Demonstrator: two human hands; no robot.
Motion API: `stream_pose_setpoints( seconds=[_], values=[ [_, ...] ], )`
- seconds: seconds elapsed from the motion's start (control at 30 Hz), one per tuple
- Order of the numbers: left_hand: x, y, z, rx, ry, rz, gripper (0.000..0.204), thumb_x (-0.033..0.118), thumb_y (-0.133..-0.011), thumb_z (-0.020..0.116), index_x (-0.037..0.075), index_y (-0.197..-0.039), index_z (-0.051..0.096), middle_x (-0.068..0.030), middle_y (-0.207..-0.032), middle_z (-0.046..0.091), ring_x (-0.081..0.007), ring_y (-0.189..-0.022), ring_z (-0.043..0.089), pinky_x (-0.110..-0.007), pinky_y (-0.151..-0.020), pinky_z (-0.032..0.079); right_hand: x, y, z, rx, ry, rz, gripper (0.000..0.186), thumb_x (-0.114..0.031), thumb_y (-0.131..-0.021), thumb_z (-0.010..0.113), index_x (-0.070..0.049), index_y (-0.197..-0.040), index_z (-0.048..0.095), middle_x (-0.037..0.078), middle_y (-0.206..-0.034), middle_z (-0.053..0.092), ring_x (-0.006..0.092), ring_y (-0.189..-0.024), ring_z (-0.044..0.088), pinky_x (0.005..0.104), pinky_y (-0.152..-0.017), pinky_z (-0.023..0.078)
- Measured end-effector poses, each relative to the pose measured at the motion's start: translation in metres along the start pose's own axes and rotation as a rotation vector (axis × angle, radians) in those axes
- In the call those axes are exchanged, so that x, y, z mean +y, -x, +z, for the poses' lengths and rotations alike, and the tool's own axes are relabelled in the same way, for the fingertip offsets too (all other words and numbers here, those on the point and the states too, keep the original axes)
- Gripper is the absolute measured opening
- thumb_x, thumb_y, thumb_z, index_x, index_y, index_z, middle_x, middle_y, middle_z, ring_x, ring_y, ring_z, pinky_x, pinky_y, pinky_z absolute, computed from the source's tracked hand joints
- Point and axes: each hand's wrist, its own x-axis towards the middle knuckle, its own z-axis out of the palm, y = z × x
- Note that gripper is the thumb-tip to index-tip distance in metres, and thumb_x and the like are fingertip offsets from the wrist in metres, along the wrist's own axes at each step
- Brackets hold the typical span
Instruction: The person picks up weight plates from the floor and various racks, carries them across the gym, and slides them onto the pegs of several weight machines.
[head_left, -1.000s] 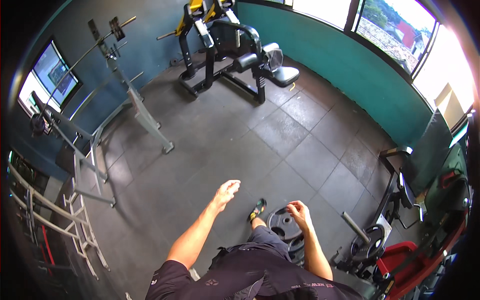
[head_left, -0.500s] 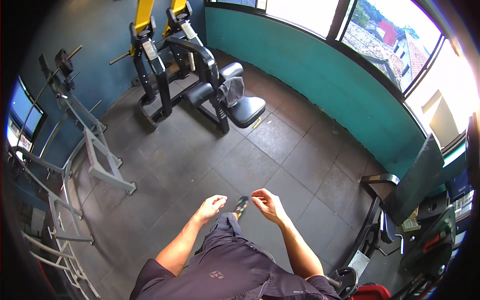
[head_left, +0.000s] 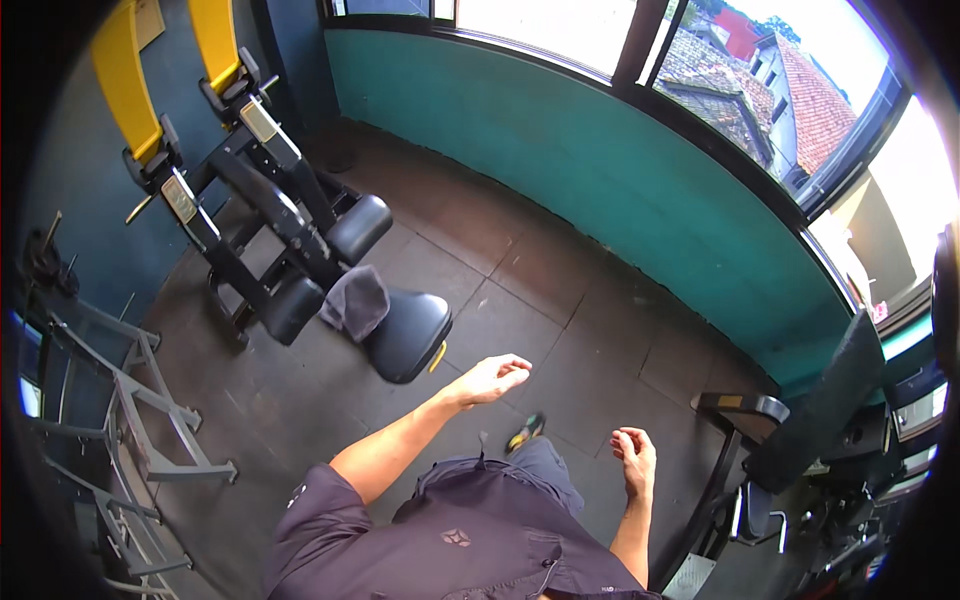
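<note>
My left hand [head_left: 498, 375] hangs in the air near the black padded seat [head_left: 405, 335] of a machine, below and right of it in the picture, fingers loosely bent and holding nothing. A grey towel [head_left: 355, 300] drapes beside that seat. My right hand [head_left: 633, 458] is lower at the right, fingers half curled and apart, holding nothing, left of a black machine pad [head_left: 745, 408]. My foot [head_left: 525, 430] is on the dark tiled floor between the hands.
The machine has yellow levers [head_left: 125, 80] and rollers. Grey racks [head_left: 180, 470] stand at left. A teal wall [head_left: 540, 160] under windows [head_left: 760, 100] runs across the front. More black equipment [head_left: 800, 420] lines the right.
The yellow-levered machine has grown nearer and shifted left and down in view as I walk forward and turn. My left hand has moved right and up; my right hand, right and down.
</note>
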Motion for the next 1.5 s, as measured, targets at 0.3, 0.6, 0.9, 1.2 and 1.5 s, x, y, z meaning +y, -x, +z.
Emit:
stream_pose_setpoints(
  seconds=[0.3, 0.6, 0.9, 1.2, 1.5],
  values=[
    [0.061, -0.196, -0.115, 0.466, 0.047, -0.175, 0.034, 0.029, -0.096, 0.061, 0.007, -0.122, 0.063, -0.0079, -0.117, 0.065, -0.0179, -0.114, 0.057, -0.036, -0.100, 0.044, -0.131, -0.347, 0.115, -0.398, 0.171, -0.133, 0.021, -0.020, -0.094, 0.065, -0.003, -0.106, 0.065, 0.006, -0.094, 0.070, 0.0132, -0.085, 0.065, 0.0270, -0.077, 0.052],
    [0.026, -0.246, -0.255, 0.964, 0.533, -0.046, 0.032, 0.018, -0.090, 0.065, 0.009, -0.121, 0.062, -0.0021, -0.112, 0.067, -0.0123, -0.104, 0.063, -0.026, -0.085, 0.047, -0.343, -0.555, 0.356, -1.021, 0.385, -0.571, 0.026, -0.021, -0.093, 0.066, -0.001, -0.110, 0.063, 0.014, -0.099, 0.070, 0.0227, -0.097, 0.069, 0.0342, -0.086, 0.055],
    [0.085, -0.430, -0.475, 1.000, 0.712, 0.069, 0.043, 0.022, -0.086, 0.072, 0.007, -0.123, 0.060, -0.0062, -0.109, 0.066, -0.0158, -0.104, 0.061, -0.028, -0.086, 0.049, -0.402, -0.749, 0.501, -1.012, 0.454, -0.404, 0.023, -0.022, -0.096, 0.064, -0.002, -0.108, 0.063, 0.006, -0.095, 0.069, 0.0114, -0.087, 0.065, 0.0256, -0.077, 0.051],
    [0.166, -0.539, -0.726, 0.974, 0.405, 0.139, 0.037, 0.037, -0.099, 0.057, 0.010, -0.124, 0.059, -0.0065, -0.117, 0.064, -0.0178, -0.113, 0.060, -0.035, -0.096, 0.045, -0.452, -0.943, 0.654, -0.851, 0.388, -0.178, 0.024, -0.024, -0.097, 0.060, -0.003, -0.109, 0.062, 0.007, -0.095, 0.068, 0.0122, -0.086, 0.065, 0.0251, -0.074, 0.051],
    [0.120, -0.557, -0.951, 1.523, 0.980, -0.054, 0.061, 0.050, -0.090, 0.066, 0.012, -0.134, 0.050, -0.0120, -0.130, 0.057, -0.0234, -0.118, 0.056, -0.044, -0.100, 0.043, -0.593, -1.091, 1.033, -1.142, 0.448, -0.599, 0.031, -0.030, -0.098, 0.059, -0.002, -0.110, 0.061, 0.008, -0.097, 0.069, 0.0147, -0.087, 0.065, 0.0279, -0.074, 0.051]
  ],
)
